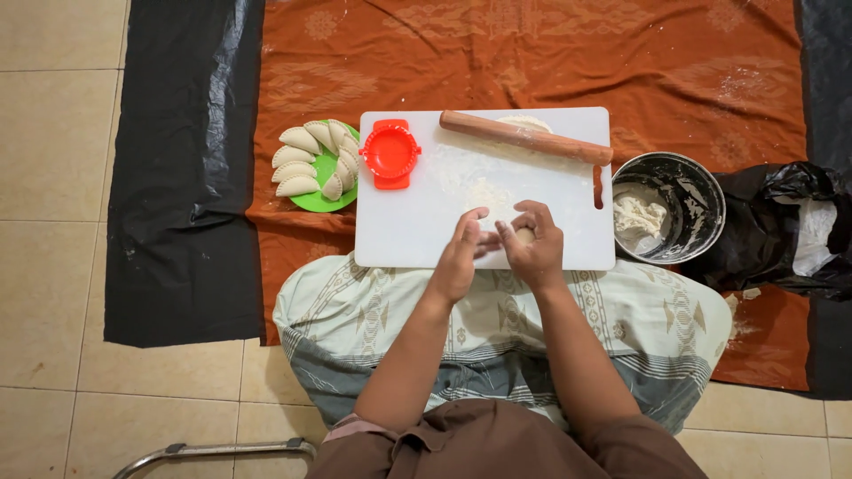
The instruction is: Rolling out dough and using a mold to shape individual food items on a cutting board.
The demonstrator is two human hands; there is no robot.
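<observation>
Dough ball (525,235) held over white cutting board (417,226), orange cloth (550,53), tiled floor (53,106).

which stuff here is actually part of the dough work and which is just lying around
In use: dough ball between left hand and right hand, cutting board, rolling pin, red press, dough pot, dumpling plate.
Lying about: black bag, metal frame.

Soft, even light fills the view, brightest on the white board (417,235). Shadows are faint (a thin one under the rolling pin (524,137)). Mild sheen streaks the black plastic (191,142) at nine o'clock. Focus is sharp; edges barely bend.
</observation>
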